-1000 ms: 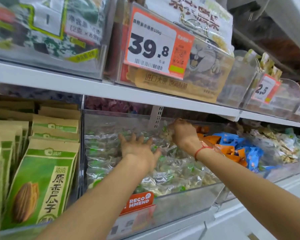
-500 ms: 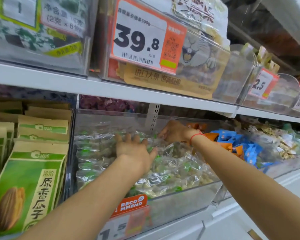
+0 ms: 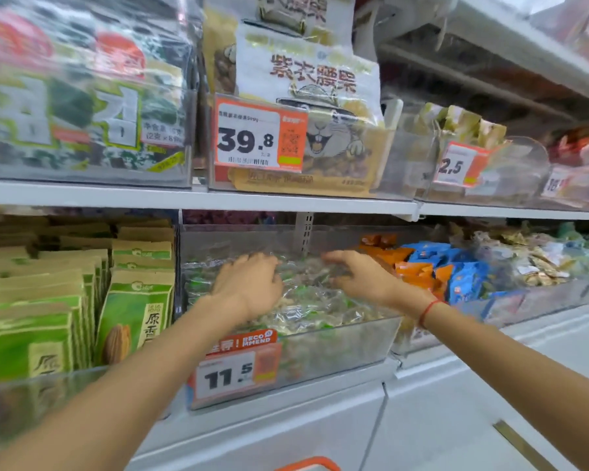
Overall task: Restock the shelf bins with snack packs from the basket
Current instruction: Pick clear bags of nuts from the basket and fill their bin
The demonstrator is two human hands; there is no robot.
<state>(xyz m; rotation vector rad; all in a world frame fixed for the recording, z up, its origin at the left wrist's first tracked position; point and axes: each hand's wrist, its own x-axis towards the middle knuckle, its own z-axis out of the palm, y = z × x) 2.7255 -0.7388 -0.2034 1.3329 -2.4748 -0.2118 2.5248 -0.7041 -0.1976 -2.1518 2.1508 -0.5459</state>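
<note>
Both arms reach forward into the clear shelf bin, palms down. The left hand rests on the heaped clear snack packs, fingers loosely spread and holding nothing. The right hand hovers over the packs' back right, fingers curved downward; whether they pinch a pack is unclear. An orange basket rim shows below.

Bare forearms; thin red cord, seemingly string, on right wrist
</note>
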